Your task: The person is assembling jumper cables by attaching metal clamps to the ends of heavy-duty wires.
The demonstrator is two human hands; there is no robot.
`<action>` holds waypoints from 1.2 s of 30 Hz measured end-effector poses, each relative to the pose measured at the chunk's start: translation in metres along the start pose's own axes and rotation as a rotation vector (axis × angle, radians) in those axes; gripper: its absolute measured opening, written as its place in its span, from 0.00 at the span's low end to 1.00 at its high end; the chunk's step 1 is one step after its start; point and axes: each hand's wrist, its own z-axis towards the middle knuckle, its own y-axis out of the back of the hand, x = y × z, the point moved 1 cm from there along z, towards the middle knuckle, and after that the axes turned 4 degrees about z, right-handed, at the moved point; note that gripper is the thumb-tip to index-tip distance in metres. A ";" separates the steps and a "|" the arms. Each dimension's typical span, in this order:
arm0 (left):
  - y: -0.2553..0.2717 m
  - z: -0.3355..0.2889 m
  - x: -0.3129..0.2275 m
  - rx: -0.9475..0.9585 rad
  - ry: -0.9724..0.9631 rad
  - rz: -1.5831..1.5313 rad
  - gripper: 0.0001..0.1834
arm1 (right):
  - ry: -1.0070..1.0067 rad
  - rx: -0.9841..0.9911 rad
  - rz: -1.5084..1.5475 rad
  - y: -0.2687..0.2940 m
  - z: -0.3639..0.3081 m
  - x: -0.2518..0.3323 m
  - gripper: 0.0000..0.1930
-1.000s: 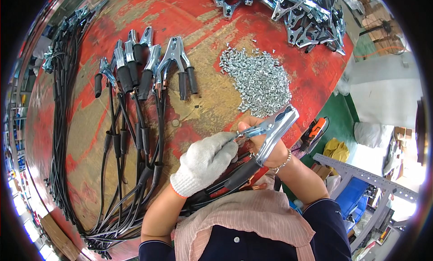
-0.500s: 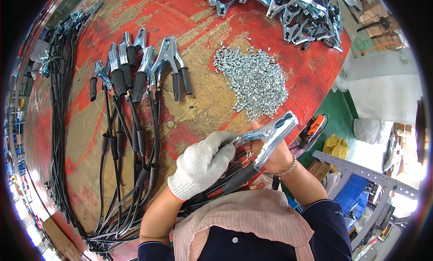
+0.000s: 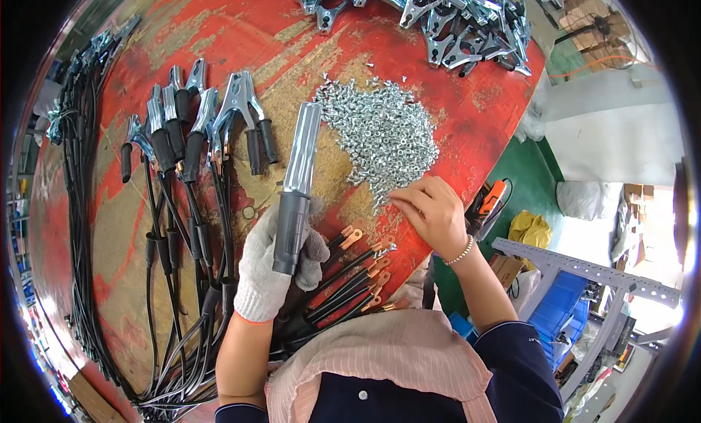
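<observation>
My left hand [image 3: 261, 269], in a white knit glove, is wrapped round a spring clamp [image 3: 301, 156] with silver metal jaws and a black handle sleeve. The clamp stands almost upright with its jaws pointing away from me. My bare right hand [image 3: 440, 217] reaches to the near edge of a heap of small silver screws and nuts [image 3: 391, 131]. Thumb and forefinger are pinched together there; what lies between them is too small to make out. Close by my left hand, black cables with copper lugs [image 3: 353, 237] lie along the near table edge.
Finished-looking clamps on black cables [image 3: 237, 105] lie left of centre on the worn red table [image 3: 292, 28]. A long cable bundle [image 3: 77, 160] runs down the far left. More loose clamps [image 3: 467, 32] are piled at the far right. Beyond the right edge stands a perforated metal frame [image 3: 584, 273].
My left hand has moved left and turned the clamp jaws-away. My right hand has left the clamp and gone to the screw heap. The view has shifted slightly.
</observation>
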 end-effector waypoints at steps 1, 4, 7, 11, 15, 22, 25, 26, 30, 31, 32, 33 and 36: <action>0.001 0.001 0.001 0.010 0.003 -0.026 0.21 | 0.004 0.004 -0.009 -0.001 0.000 0.000 0.07; -0.004 -0.001 -0.002 -0.017 0.035 -0.012 0.19 | 0.027 0.021 -0.027 -0.003 0.001 -0.001 0.07; -0.009 -0.001 -0.004 -0.040 0.045 0.033 0.17 | 0.041 0.042 -0.025 0.000 0.001 -0.003 0.07; -0.014 -0.003 -0.010 -0.019 0.095 0.065 0.16 | 0.060 0.076 -0.041 0.000 0.005 -0.003 0.07; -0.015 -0.002 0.002 -0.023 0.022 0.130 0.17 | 0.058 -0.012 0.045 0.005 0.011 0.001 0.09; -0.022 -0.009 -0.010 -0.052 -0.008 0.335 0.18 | 0.128 -0.118 0.394 -0.011 0.037 0.065 0.14; -0.020 -0.010 -0.011 -0.053 -0.045 0.380 0.19 | 0.206 -0.190 0.327 -0.018 0.047 0.080 0.15; -0.020 -0.011 -0.011 -0.048 -0.059 0.397 0.19 | 0.199 -0.172 0.319 -0.016 0.049 0.082 0.15; -0.018 -0.010 -0.009 -0.066 -0.067 0.447 0.19 | 0.178 -0.135 0.291 -0.014 0.052 0.086 0.15; -0.018 -0.010 -0.010 -0.069 -0.070 0.452 0.19 | 0.177 -0.134 0.285 -0.014 0.053 0.087 0.15; -0.018 -0.010 -0.012 -0.072 -0.073 0.456 0.19 | 0.166 -0.132 0.293 -0.014 0.053 0.087 0.15; -0.018 -0.010 -0.013 -0.074 -0.076 0.461 0.19 | 0.155 -0.131 0.302 -0.014 0.053 0.087 0.15; -0.018 -0.009 -0.013 -0.071 -0.054 0.471 0.18 | 0.169 -0.162 0.299 -0.014 0.056 0.086 0.15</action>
